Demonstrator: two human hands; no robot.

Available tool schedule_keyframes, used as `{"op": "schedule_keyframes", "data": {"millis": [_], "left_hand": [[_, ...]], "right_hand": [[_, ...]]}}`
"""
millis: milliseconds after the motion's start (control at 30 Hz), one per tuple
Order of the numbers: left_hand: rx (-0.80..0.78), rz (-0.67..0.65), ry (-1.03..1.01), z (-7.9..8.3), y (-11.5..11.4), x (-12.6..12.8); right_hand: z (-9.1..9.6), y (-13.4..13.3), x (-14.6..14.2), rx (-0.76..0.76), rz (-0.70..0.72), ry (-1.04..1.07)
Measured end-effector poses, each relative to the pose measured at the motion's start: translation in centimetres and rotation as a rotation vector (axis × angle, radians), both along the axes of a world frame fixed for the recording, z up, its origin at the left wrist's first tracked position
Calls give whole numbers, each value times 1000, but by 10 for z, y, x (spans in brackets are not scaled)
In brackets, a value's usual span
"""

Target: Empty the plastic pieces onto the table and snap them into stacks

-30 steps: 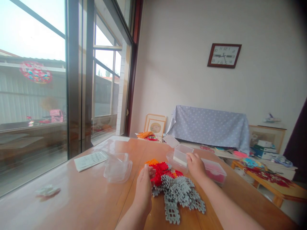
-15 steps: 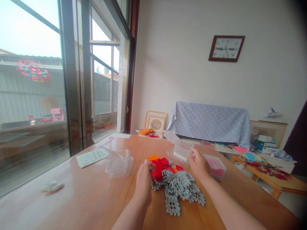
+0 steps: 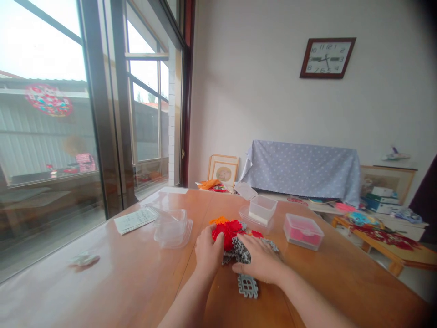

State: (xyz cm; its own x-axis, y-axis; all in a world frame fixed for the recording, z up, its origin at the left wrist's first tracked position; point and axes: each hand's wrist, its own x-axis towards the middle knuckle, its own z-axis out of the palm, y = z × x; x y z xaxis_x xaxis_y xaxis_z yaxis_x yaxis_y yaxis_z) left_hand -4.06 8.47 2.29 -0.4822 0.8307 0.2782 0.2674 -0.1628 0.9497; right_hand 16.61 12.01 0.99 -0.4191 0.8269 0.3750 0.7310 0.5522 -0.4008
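A heap of interlocking plastic pieces lies on the wooden table. Red pieces [image 3: 228, 230] and orange pieces [image 3: 218, 220] form its far side, and grey window-frame pieces [image 3: 248, 286] its near side. My left hand [image 3: 209, 248] rests at the heap's left edge beside the red pieces, thumb apart from the fingers. Over the grey pieces lies my right hand [image 3: 261, 259], palm down, with its fingers stretched and the thumb apart. It hides much of the grey part. Contact under both hands is partly hidden.
Clear plastic boxes [image 3: 170, 232] and a booklet [image 3: 134, 221] are at the left. Behind the heap stands an open clear box [image 3: 262, 210]. A lidded box with pink contents [image 3: 303, 231] sits at the right. A small clear bundle [image 3: 84, 258] lies near the window.
My right hand has moved from beside the open clear box down and left onto the grey pieces. My left hand stays by the red pieces, its thumb now spread. The view has shifted slightly.
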Motion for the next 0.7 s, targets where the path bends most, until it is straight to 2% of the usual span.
{"op": "schedule_keyframes", "data": {"millis": [100, 233, 400, 533, 700], "left_hand": [[-96, -12, 286, -5, 1, 1], [-169, -68, 392, -9, -1, 4], [-201, -162, 549, -8, -8, 7], [-185, -257, 692, 0, -18, 14], [-132, -440, 763, 11, -31, 24]], "right_hand": [[-3, -5, -3, -7, 6, -130], [0, 0, 2, 61, -108, -93], [5, 15, 14, 51, -198, 82], [7, 27, 18, -33, -188, 281], [12, 41, 7, -89, -149, 502]]}}
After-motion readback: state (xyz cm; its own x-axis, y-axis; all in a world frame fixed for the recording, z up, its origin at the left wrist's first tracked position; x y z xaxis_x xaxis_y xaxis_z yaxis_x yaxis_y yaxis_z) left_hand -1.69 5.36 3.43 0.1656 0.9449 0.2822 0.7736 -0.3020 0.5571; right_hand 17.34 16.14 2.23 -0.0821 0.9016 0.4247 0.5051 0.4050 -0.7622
